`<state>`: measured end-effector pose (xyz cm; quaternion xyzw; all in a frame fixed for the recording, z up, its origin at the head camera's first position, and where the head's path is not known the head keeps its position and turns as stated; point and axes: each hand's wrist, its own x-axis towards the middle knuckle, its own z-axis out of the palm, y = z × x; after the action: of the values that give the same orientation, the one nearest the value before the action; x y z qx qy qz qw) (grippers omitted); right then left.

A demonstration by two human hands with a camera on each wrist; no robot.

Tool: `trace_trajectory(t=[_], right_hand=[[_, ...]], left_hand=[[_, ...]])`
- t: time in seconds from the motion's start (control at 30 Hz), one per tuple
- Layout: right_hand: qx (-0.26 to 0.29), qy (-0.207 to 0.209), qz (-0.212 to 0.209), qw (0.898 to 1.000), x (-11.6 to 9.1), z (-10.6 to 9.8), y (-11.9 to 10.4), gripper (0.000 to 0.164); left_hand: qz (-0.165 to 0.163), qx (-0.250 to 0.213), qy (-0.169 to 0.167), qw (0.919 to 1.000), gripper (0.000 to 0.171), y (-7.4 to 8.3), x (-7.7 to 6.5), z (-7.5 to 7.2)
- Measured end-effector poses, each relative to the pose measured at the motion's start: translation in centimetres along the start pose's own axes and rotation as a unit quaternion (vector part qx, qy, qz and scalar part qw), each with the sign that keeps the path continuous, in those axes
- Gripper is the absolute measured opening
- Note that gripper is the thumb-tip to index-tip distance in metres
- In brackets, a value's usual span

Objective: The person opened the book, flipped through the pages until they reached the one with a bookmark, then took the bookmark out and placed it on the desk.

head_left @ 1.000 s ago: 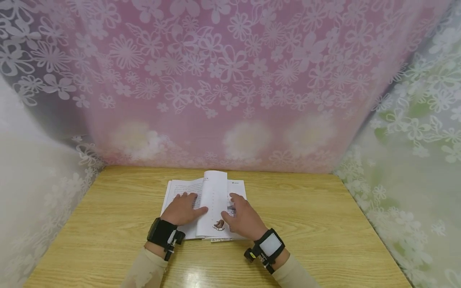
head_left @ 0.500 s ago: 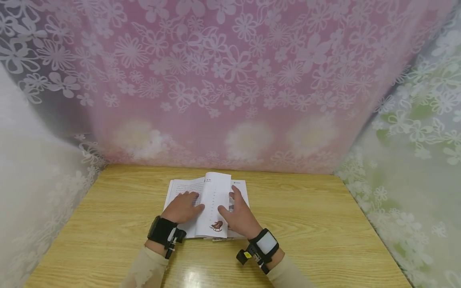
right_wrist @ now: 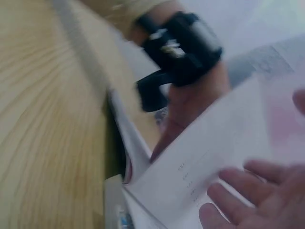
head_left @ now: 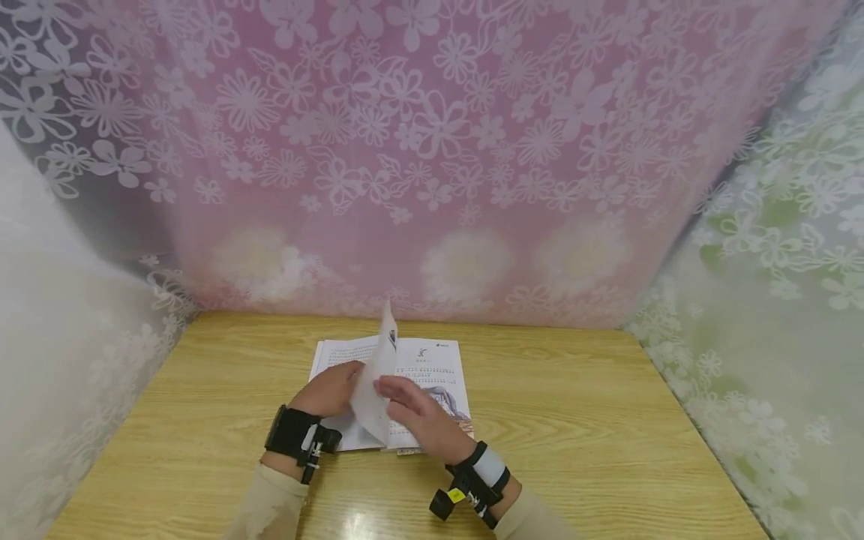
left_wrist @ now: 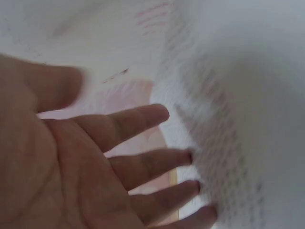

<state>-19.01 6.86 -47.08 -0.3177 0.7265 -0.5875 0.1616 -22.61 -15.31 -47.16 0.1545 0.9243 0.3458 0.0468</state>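
An open book point(head_left: 428, 360) lies on the wooden table, with printed text and a drawing on its right page. One leaf point(head_left: 373, 394) stands nearly upright between my hands, slightly curved. My right hand point(head_left: 427, 421) is at the right face of this leaf, fingers extended; the right wrist view shows the fingers point(right_wrist: 228, 202) spread close against the printed leaf point(right_wrist: 205, 152). On the leaf's other side, my left hand point(head_left: 328, 390) is over the left page, partly hidden by the leaf. In the left wrist view its fingers point(left_wrist: 143, 167) are loosely extended, holding nothing.
The wooden table point(head_left: 560, 420) extends around the book. A pink floral curtain point(head_left: 432, 187) hangs behind its far edge, with pale floral curtains point(head_left: 763, 337) along the sides. Each wrist wears a black strap point(head_left: 293, 435) with a small camera.
My right hand has moved left, swinging the leaf from lying over the right page to nearly upright. The right page's text and drawing now show. My left hand has shifted slightly left.
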Motion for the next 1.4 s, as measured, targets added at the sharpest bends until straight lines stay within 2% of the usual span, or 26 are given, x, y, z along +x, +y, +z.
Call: trace_trajectory(t=[0.07,0.13,0.17,0.2,0.27,0.3,0.4,0.53,0.6,0.67,0.77,0.87,0.97,1.03,1.1,1.23,1.27,1.33,1.4], right_hand=[[-0.061,-0.063,-0.026,0.996,0.0,0.8,0.1,0.049],[-0.128,-0.109,-0.033,0.985,0.1,1.4,0.2,0.052],[-0.156,-0.127,-0.029,0.979,0.1,1.7,0.3,0.054],[-0.183,-0.143,-0.025,0.972,0.2,1.9,0.4,0.056],[-0.232,-0.167,-0.015,0.958,0.3,2.3,0.6,0.060],[-0.255,-0.177,-0.013,0.951,0.4,2.5,0.8,0.060],[-0.304,-0.191,-0.017,0.933,0.8,2.9,1.0,0.059],[-0.342,-0.196,-0.047,0.918,1.0,2.9,1.2,0.056],[-0.352,-0.197,-0.072,0.912,1.2,3.0,1.3,0.052],[-0.362,-0.196,-0.097,0.906,1.3,2.9,1.5,0.048],[-0.355,-0.192,-0.109,0.908,1.2,2.5,1.5,0.044],[-0.333,-0.173,-0.092,0.922,0.9,1.5,1.2,0.044],[-0.304,-0.123,-0.060,0.943,0.4,-0.4,0.8,0.041],[-0.315,-0.074,-0.049,0.945,0.3,-1.9,0.8,0.042],[-0.358,-0.023,-0.039,0.933,0.2,-3.4,1.1,0.046],[-0.472,0.044,-0.011,0.880,0.0,-5.7,2.9,0.061],[-0.488,0.050,0.001,0.872,-0.1,-6.1,3.4,0.063],[-0.505,0.048,0.024,0.862,-0.4,-6.6,4.2,0.065],[-0.504,0.040,0.044,0.862,-0.6,-6.9,4.7,0.064]], left_hand=[[-0.010,-0.087,-0.012,0.9961,0.052,-0.8,-0.3,-0.9],[-0.035,-0.166,-0.022,0.9852,0.061,-1.5,-0.6,-2.0],[-0.061,-0.188,-0.021,0.9801,0.066,-1.8,-0.7,-2.5],[-0.080,-0.189,-0.020,0.9785,0.071,-2.1,-0.9,-3.0],[-0.091,-0.162,-0.021,0.9824,0.078,-2.7,-1.3,-3.9],[-0.095,-0.127,-0.013,0.9873,0.080,-2.7,-1.5,-4.3],[-0.075,-0.039,0.024,0.9961,0.080,-2.1,-1.6,-4.7],[-0.008,0.002,0.066,0.9978,0.063,0.3,-0.8,-3.4],[0.021,0.020,0.056,0.9980,0.056,1.3,-0.5,-2.3],[0.037,0.041,0.031,0.9980,0.051,1.7,-0.2,-1.1],[0.034,0.063,0.002,0.9974,0.047,1.8,0.1,0.3],[0.015,0.067,-0.005,0.9976,0.045,1.5,0.2,0.8],[0.006,0.064,-0.002,0.9979,0.046,1.1,0.2,1.2],[0.000,0.065,0.000,0.9979,0.049,0.9,0.3,1.5],[-0.003,0.076,0.001,0.9971,0.056,0.7,0.4,1.8],[-0.017,0.107,-0.001,0.9941,0.071,0.6,0.6,2.1],[-0.017,0.113,-0.001,0.9934,0.074,0.6,0.6,2.2],[-0.022,0.116,-0.003,0.9929,0.077,0.7,0.6,2.2],[-0.021,0.115,-0.001,0.9932,0.079,0.9,0.6,2.2]])
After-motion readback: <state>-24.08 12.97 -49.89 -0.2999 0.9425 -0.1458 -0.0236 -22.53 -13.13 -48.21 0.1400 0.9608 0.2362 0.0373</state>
